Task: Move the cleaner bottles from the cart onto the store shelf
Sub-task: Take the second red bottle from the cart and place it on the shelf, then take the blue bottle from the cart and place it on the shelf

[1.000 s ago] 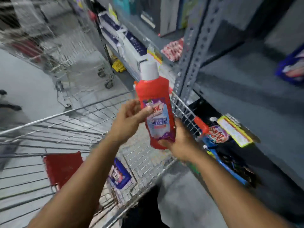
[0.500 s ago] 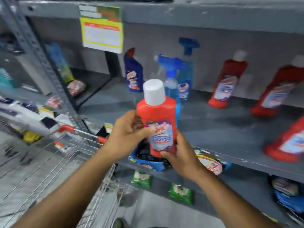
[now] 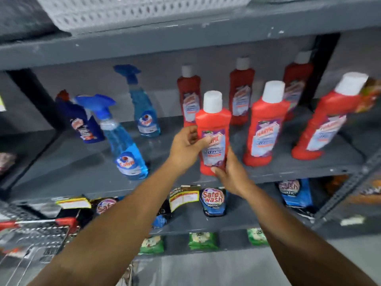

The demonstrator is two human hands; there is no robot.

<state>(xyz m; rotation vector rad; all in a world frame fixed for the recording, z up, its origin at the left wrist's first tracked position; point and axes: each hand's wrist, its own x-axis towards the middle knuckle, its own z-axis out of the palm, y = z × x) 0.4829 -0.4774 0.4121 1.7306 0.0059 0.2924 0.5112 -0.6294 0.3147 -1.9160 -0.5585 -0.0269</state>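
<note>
A red cleaner bottle (image 3: 214, 129) with a white cap and a purple label is upright between both hands, at the front edge of the grey store shelf (image 3: 82, 168). My left hand (image 3: 186, 147) grips its left side at label height. My right hand (image 3: 231, 172) holds its base from the right and below. Several more red cleaner bottles stand on the shelf, the nearest one (image 3: 265, 124) just right of the held bottle. A corner of the wire cart (image 3: 35, 234) with its red handle shows at the lower left.
Two blue spray bottles (image 3: 123, 145) and a dark blue bottle (image 3: 82, 124) stand on the shelf's left part. Detergent pouches (image 3: 213, 201) and price tags fill the lower shelf. A white perforated basket (image 3: 132, 11) sits on the shelf above.
The view swung from the cart to the shelf. Both hands carried the red bottle up and forward, so it now sits at the shelf's front edge beside the other red bottles.
</note>
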